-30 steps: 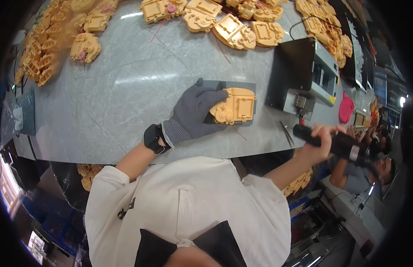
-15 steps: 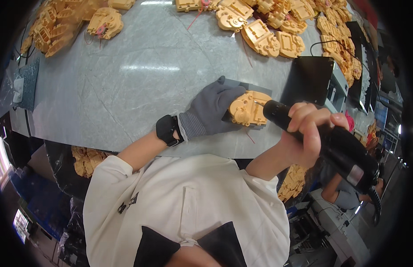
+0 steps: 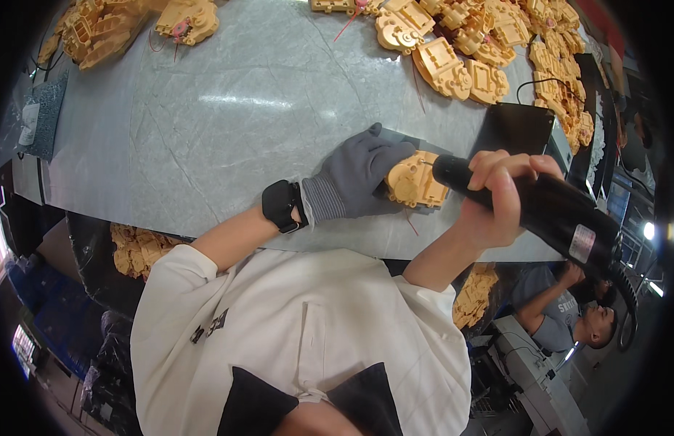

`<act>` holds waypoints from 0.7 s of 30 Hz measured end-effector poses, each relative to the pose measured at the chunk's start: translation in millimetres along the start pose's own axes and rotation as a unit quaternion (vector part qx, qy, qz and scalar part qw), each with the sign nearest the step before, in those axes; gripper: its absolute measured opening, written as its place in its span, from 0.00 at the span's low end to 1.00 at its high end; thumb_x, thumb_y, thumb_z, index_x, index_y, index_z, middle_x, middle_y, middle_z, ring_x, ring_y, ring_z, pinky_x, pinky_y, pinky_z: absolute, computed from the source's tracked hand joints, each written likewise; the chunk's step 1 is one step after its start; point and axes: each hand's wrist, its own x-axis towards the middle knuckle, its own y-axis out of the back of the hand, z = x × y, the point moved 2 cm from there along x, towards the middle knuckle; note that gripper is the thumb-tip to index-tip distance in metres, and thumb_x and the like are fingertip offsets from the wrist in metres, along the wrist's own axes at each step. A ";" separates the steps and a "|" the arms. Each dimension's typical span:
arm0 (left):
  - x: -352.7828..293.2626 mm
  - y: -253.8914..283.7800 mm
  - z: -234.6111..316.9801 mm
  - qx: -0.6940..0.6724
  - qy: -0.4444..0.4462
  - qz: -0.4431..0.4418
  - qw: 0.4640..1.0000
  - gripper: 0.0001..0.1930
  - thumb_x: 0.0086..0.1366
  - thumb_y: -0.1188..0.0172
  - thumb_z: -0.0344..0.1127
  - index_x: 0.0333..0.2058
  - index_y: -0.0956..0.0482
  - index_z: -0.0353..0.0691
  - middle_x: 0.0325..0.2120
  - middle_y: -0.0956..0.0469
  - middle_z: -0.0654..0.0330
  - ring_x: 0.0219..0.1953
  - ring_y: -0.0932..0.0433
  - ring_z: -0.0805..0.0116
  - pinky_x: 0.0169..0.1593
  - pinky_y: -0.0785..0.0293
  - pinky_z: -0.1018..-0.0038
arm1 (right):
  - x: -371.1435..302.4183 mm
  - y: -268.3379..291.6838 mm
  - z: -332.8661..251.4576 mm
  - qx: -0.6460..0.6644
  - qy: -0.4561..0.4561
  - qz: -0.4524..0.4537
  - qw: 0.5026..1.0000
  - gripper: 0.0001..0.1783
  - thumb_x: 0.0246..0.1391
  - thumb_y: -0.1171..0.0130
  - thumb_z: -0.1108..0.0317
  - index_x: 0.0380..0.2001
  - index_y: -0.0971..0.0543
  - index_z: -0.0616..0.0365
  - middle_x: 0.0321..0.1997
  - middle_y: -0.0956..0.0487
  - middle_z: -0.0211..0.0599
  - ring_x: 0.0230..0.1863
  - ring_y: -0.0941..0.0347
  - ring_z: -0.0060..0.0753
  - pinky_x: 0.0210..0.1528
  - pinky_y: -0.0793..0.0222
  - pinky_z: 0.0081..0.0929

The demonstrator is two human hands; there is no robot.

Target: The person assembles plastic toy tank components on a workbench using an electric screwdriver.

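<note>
My left hand (image 3: 357,174), in a grey knit glove, holds the left side of a yellow-orange plastic housing (image 3: 415,182). The housing sits on a dark grey block (image 3: 417,142), with a thin red wire below its near edge. Bare and wrapped round a black electric screwdriver (image 3: 562,214), my right hand (image 3: 500,196) keeps the tool tilted, nose toward the left. Its thin bit meets the upper part of the housing; whether it sits in a screw is too small to tell. The glove hides the housing's left edge.
Many yellow housings (image 3: 482,29) are heaped at the far right, others (image 3: 97,33) at the far left. A black-topped box (image 3: 515,138) stands right of the block. A coiled cord (image 3: 629,305) hangs from the screwdriver. Another person (image 3: 551,309) sits at the lower right.
The view has shifted slightly, so the table's things appear displaced. Against the housing, the screwdriver's bit has moved a little left and toward the far edge. My left hand keeps its grip.
</note>
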 end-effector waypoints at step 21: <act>0.2 -1.7 -1.5 0.018 -0.012 0.006 1.000 0.41 0.37 0.29 0.46 0.51 0.38 0.42 0.38 0.29 0.53 0.41 0.28 0.54 0.59 0.41 0.52 | 0.3 3.8 3.4 -0.007 0.007 -0.014 1.000 0.23 0.38 0.51 0.78 0.43 0.36 0.64 0.15 0.35 0.35 0.14 0.38 0.29 0.23 0.38 0.30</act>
